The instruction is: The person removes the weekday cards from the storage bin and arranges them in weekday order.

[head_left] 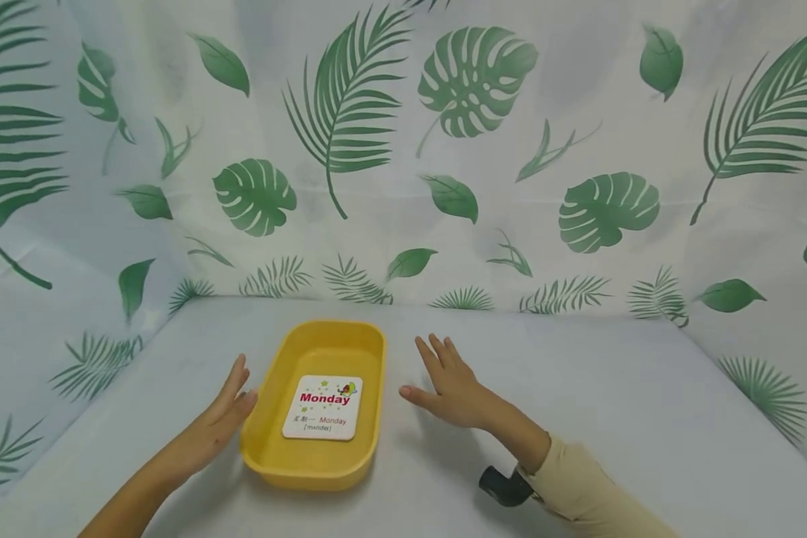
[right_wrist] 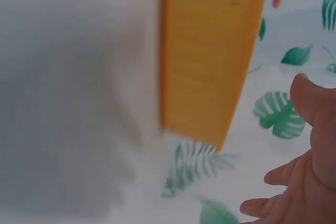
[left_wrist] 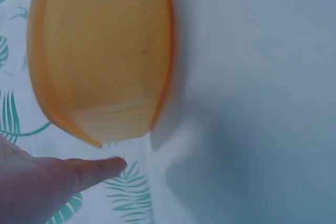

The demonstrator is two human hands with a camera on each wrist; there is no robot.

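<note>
A yellow plastic tray (head_left: 269, 456) with raised walls stands on the table, and inside it lies a square white card (head_left: 323, 430) printed "Monday" with stars and a small cartoon figure. Close beside the tray's left wall is my left hand (head_left: 218, 426), fingers straight; the left wrist view shows a gap between the hand and the tray (left_wrist: 105, 51). My right hand (head_left: 453, 388) is held off to the tray's right with its fingers spread and nothing in it. The right wrist view shows that hand (right_wrist: 304, 171) apart from the tray's outer wall (right_wrist: 205, 56).
A white surface (head_left: 578, 381) lies under the tray. Behind it and along the sides hangs white cloth with green leaf prints (head_left: 376, 224). A black device (head_left: 504, 486) sits at the right wrist, by the beige sleeve (head_left: 585, 486).
</note>
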